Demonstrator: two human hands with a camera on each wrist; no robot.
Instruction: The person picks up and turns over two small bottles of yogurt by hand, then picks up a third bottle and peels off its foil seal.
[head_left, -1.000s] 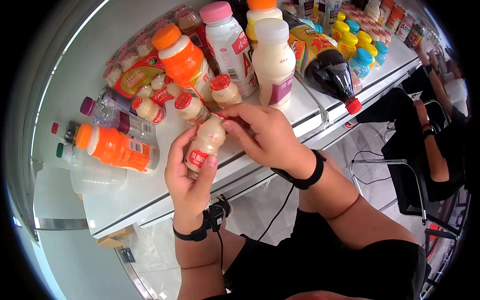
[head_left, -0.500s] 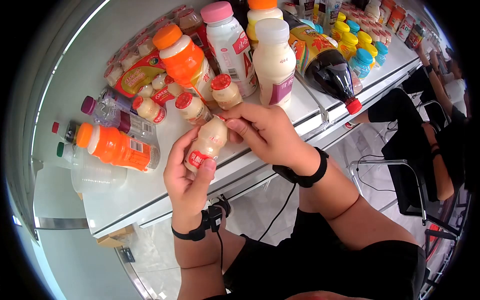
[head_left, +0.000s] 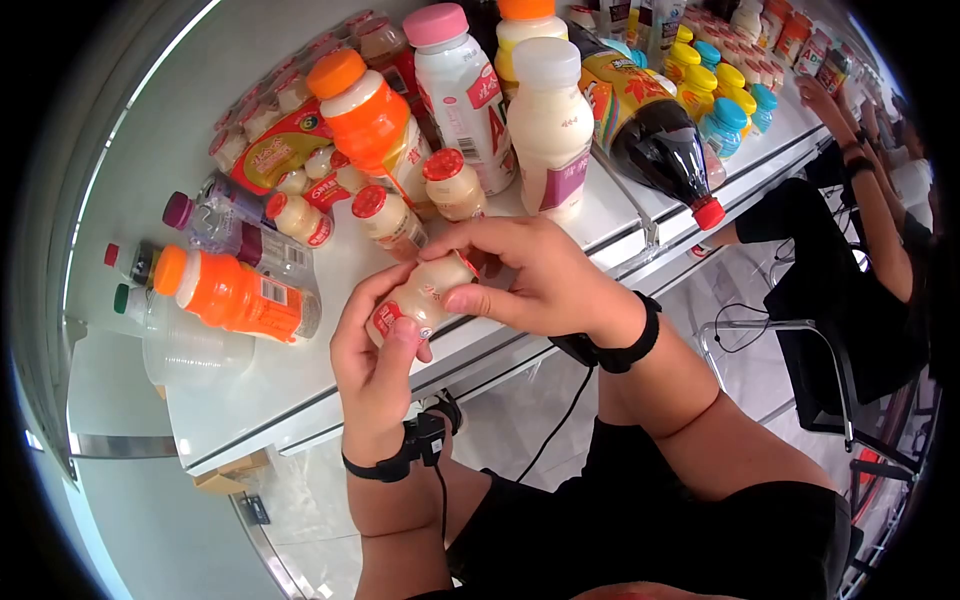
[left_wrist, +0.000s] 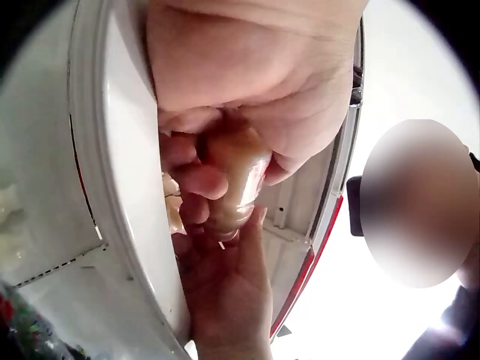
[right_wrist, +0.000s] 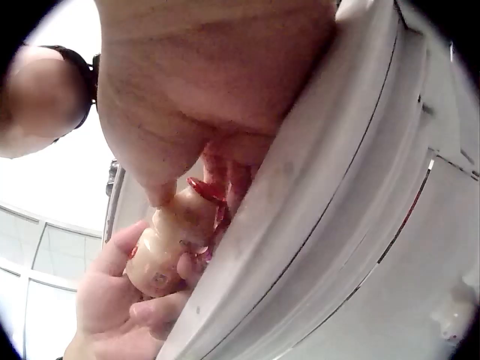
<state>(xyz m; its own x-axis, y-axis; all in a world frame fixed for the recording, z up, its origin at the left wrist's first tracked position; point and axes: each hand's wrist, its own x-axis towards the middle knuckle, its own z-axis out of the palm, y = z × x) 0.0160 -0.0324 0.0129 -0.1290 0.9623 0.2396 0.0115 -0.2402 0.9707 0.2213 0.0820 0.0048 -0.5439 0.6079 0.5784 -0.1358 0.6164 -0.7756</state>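
Note:
A small cream bottle (head_left: 428,290) with a red label and red foil top lies tilted between both hands, above the table's front edge. The left hand (head_left: 375,365) grips its lower end, thumb across the label. Around the top end curl the fingers and thumb of the right hand (head_left: 545,285). In the left wrist view the bottle (left_wrist: 244,176) spans the two hands. The right wrist view shows its red top (right_wrist: 204,189) under the right hand's fingers. Two similar bottles, one (head_left: 388,220) and another (head_left: 453,185), stand just behind the hands.
Behind stand an orange-capped bottle (head_left: 370,125), a pink-capped one (head_left: 460,95) and a white one (head_left: 550,130). A dark cola bottle (head_left: 655,140) lies to the right. An orange bottle (head_left: 240,295) lies at left near clear plastic cups (head_left: 195,350). Another person sits at far right.
The held bottle has turned from nearly upright to a flatter tilt, its top swinging right. The right hand's fingers and thumb have moved from the top's edge to around the bottle's upper end.

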